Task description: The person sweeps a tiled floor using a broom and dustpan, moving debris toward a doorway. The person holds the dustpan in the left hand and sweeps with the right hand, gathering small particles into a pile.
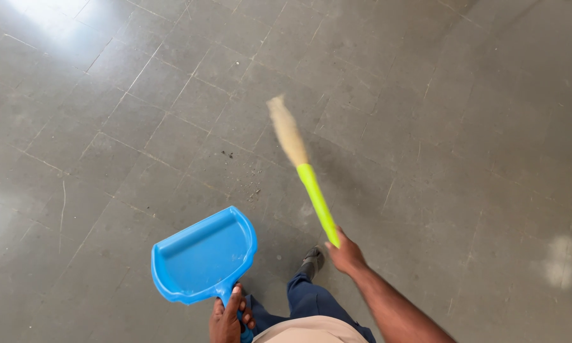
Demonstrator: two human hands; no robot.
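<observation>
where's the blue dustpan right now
In the head view the blue dustpan sits lower left, held by its handle in the left hand, left of the broom.

Indoor room, grey tiled floor [425, 127], scattered dirt [251, 190]

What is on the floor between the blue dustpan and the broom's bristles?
In the head view, small dark specks of dirt lie scattered on the grey floor between the dustpan and the bristles; nothing else sits there.
</observation>
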